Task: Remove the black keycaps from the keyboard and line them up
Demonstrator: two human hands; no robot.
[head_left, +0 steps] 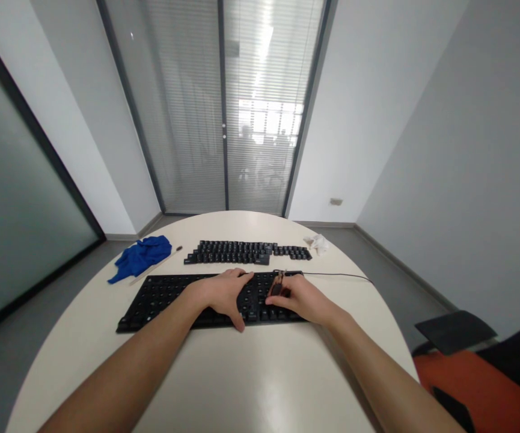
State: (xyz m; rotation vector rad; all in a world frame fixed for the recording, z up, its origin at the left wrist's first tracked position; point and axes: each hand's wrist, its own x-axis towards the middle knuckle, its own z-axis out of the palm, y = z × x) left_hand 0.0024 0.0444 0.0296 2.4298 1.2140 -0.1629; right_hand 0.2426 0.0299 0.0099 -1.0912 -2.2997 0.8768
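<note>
A black keyboard [160,297] lies across the round white table [241,385]. My left hand [223,294] rests flat on its middle, fingers spread, thumb over the front edge. My right hand [302,299] is pinched round a small wire keycap puller [278,284] held upright over the keys at the keyboard's right part. Behind the keyboard, rows of loose black keycaps [246,252] are laid out on the table in the shape of a layout.
A blue cloth [141,255] and a thin stick-like brush [158,264] lie at the back left. A crumpled white tissue [319,243] sits at the back right. The keyboard's cable [341,275] runs right. An orange chair [480,385] stands at the table's right.
</note>
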